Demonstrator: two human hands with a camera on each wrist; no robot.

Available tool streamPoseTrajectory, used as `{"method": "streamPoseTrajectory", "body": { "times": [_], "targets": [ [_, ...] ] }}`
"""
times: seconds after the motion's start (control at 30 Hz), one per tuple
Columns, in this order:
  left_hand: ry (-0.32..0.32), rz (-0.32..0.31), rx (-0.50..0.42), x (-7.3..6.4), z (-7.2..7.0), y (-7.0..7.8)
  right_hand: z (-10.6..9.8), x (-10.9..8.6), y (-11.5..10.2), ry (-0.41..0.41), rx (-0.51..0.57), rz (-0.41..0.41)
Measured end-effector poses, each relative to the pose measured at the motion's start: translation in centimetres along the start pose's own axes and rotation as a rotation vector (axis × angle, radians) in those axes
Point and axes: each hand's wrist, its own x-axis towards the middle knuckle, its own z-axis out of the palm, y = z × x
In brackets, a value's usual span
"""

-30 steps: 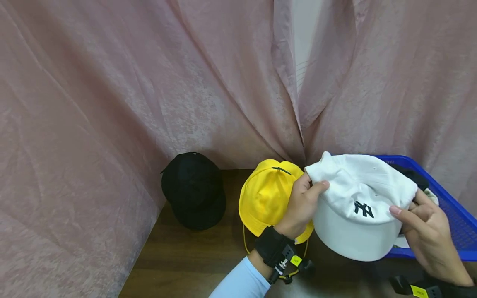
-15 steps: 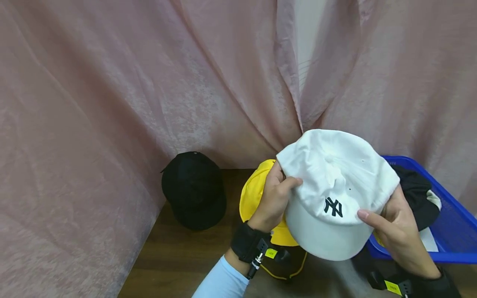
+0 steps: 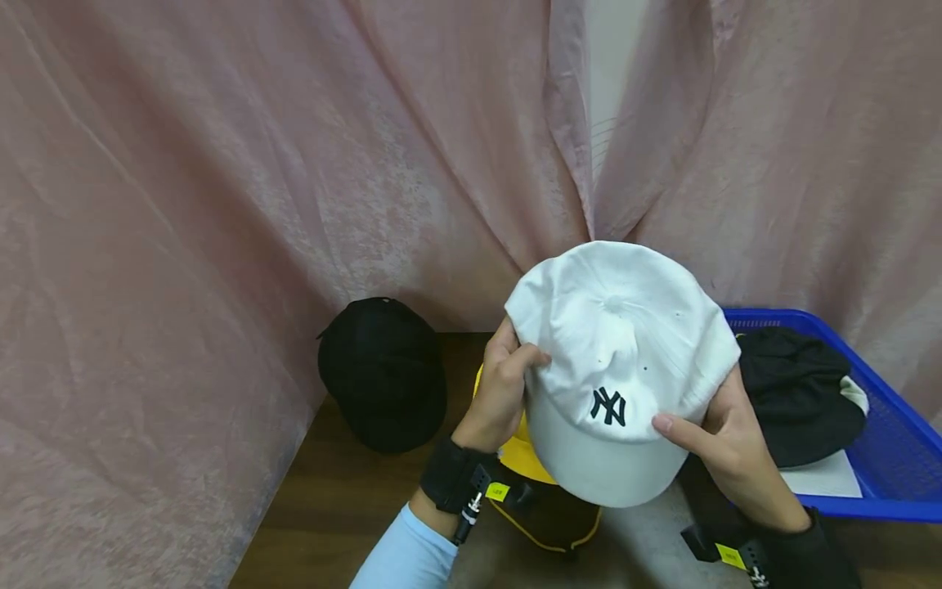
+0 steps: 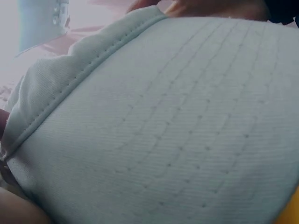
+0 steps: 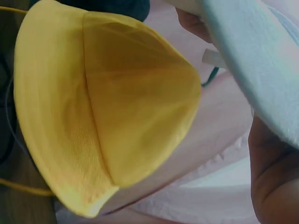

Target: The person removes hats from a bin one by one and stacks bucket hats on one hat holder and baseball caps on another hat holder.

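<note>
Both hands hold a white baseball cap with black NY lettering, its brim toward the person. My left hand grips the cap's left edge, thumb on top and the other fingers beneath. On the right side my right hand pinches it, thumb near the lettering. In the left wrist view the stitched brim fills most of the picture. Behind the white cap, a yellow bucket hat is mostly hidden in the head view but plain in the right wrist view. A black cap stands to the left.
At the right is a blue plastic basket holding black headwear and a white item. A yellow cord lies on the brown wooden table. Pink curtains hang behind.
Both hands have carried the white cap left from over the basket's edge to in front of the yellow hat. The cap's crown looks fuller and rounder, and more of the basket shows.
</note>
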Motion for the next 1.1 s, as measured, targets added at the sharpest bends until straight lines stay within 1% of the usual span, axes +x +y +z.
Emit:
{"method": "streamPoseTrajectory", "body": {
  "times": [0.17,0.27,0.4,0.67,0.77,0.93,1.0,1.1],
  "targets": [
    [0.03,0.023,0.004,-0.3,-1.8,0.6,1.7,0.9,0.3,-0.036,0.005,0.008],
    [0.041,0.035,-0.002,-0.4,-2.5,1.0,2.4,1.4,0.6,-0.054,0.009,0.01],
    [0.056,0.033,-0.004,-0.5,-3.5,1.5,3.1,2.0,1.0,-0.068,-0.001,0.01],
    [0.125,0.03,0.01,-1.6,-5.6,2.4,4.9,2.9,1.9,-0.123,-0.065,0.004],
    [0.148,0.039,0.008,-2.0,-6.5,2.7,5.7,3.3,2.2,-0.152,-0.075,0.019],
    [0.175,0.032,0.033,-2.6,-7.8,2.9,6.7,3.8,3.0,-0.215,-0.045,0.022],
    [0.185,0.028,0.037,-2.7,-8.1,2.9,7.0,3.9,3.3,-0.232,-0.03,0.015],
    [0.195,0.034,0.034,-2.9,-8.6,2.9,7.4,4.1,3.7,-0.251,-0.013,0.026]
  ]
}}
